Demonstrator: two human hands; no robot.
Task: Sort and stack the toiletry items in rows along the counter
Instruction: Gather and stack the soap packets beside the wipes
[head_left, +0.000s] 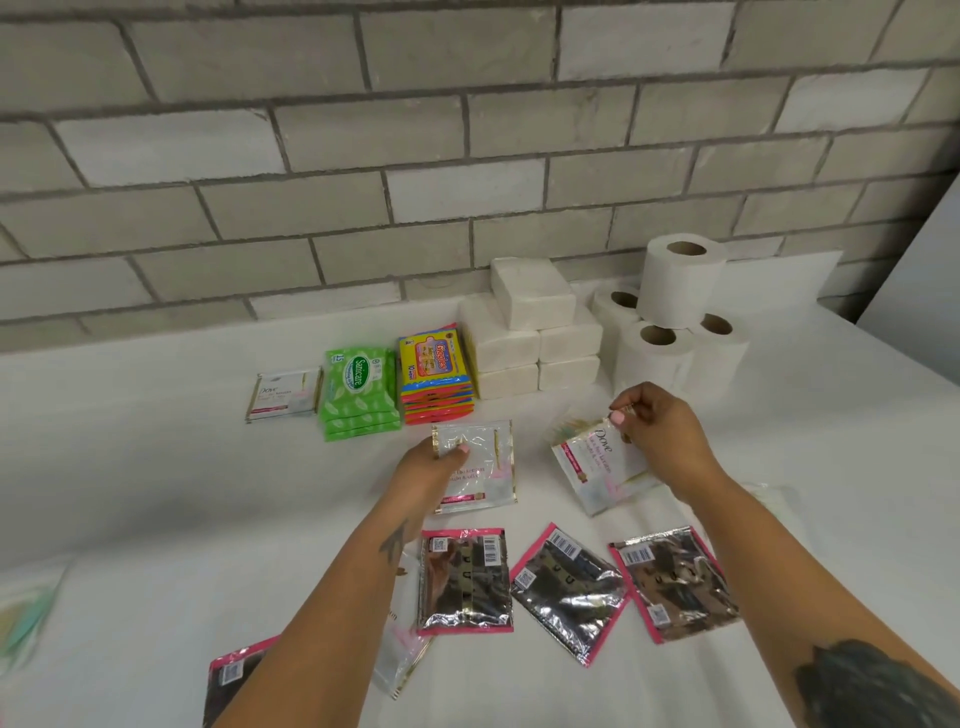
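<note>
A white counter (156, 467) is spread beneath both hands, and a grey brick wall (363, 156) is seen beyond them. Furthest past the right hand, toilet rolls (675, 322) are stacked, one set upright on top of the others. Just to their left, white tissue packs (530, 332) are piled in tiers, touching one another. Next in that far row a stack of yellow and red wipes packs (436, 374) is found, then a stack of green wipes packs (361, 397), then a small stack of white sachets (283, 395) at the row's left end, well beyond the left hand.

Nearer than both hands, three silver sachets with pink edges (571, 587) are laid face down side by side, barcodes up. Another of the same kind (234, 675) is partly hidden under the left forearm, and a clear packet is glimpsed beneath that arm too.

A white sachet (480, 473) is pinched at its upper left corner by the left hand (431, 467), the sachet held flat, just above or on the counter; which cannot be told. A second white sachet (602, 462) is gripped at its top edge by the right hand (660, 431), fingers curled round it, and is tilted. Thin sticks (569, 427) are seen just behind it.
</note>
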